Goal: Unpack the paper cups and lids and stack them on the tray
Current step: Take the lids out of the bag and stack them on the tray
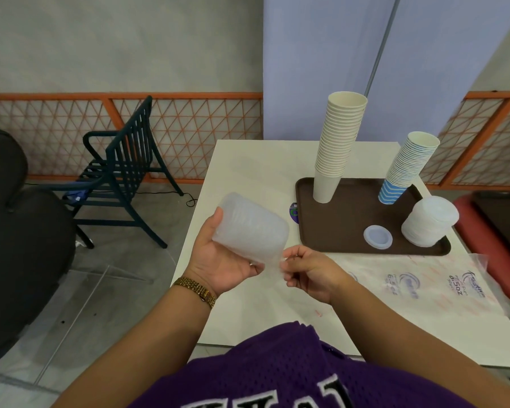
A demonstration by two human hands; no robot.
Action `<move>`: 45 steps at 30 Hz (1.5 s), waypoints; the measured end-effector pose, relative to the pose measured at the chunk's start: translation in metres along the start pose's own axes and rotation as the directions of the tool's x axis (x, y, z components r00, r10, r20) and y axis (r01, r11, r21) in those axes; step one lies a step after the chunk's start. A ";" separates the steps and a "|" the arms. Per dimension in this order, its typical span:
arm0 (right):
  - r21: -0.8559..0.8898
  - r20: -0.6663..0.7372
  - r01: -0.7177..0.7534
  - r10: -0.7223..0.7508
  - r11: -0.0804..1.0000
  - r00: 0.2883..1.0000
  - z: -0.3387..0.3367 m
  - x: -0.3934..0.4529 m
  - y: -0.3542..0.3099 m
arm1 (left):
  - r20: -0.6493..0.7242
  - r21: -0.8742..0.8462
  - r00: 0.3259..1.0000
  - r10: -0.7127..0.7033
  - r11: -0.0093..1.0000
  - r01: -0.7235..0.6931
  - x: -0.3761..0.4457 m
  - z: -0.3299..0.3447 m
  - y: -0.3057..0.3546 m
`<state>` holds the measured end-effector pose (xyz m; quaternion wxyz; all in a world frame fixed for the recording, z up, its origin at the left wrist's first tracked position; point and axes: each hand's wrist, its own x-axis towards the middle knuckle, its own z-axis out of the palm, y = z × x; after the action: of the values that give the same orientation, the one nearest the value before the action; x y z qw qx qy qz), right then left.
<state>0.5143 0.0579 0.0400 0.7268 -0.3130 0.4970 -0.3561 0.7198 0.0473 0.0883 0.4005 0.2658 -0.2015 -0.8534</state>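
Left hand (227, 260): we cradle a sleeve of lids (249, 228) from below, fingers curled round its lower end, above the table's (248, 163) left edge.
Right hand (308, 273): fingertips pinch the sleeve's loose clear wrap at its near end.
Sleeve of lids: translucent, ribbed cylinder; long axis tilts up and away to the left.
Tray (330, 231): dark brown, rounded corners; holds a leaning cream cup stack (336, 145), a leaning blue-striped cup stack (407, 169), a white lid pile (430, 222) and one flat lid (377, 237).
Table front: crinkled printed plastic wrapper (424, 287), lying flat.
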 end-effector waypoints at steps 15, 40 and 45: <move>-0.251 -0.100 0.115 -0.144 0.961 0.984 0.033 -0.016 -0.053 | -0.308 0.467 0.944 0.117 0.883 0.042 0.002 0.000 -0.002; 0.086 -0.019 -0.172 0.174 0.981 0.985 0.021 0.025 -0.004 | -0.449 0.716 0.890 0.073 0.626 0.310 0.026 -0.013 -0.015; 0.142 -0.039 -0.185 0.192 0.972 0.981 0.018 0.035 0.006 | -0.519 0.775 0.844 0.132 0.490 0.400 0.028 -0.022 -0.015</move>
<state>0.5412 0.0337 0.0233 0.7639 -0.2041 0.5176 -0.3269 0.7100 0.0315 0.0548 0.1803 0.6618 -0.4622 -0.5621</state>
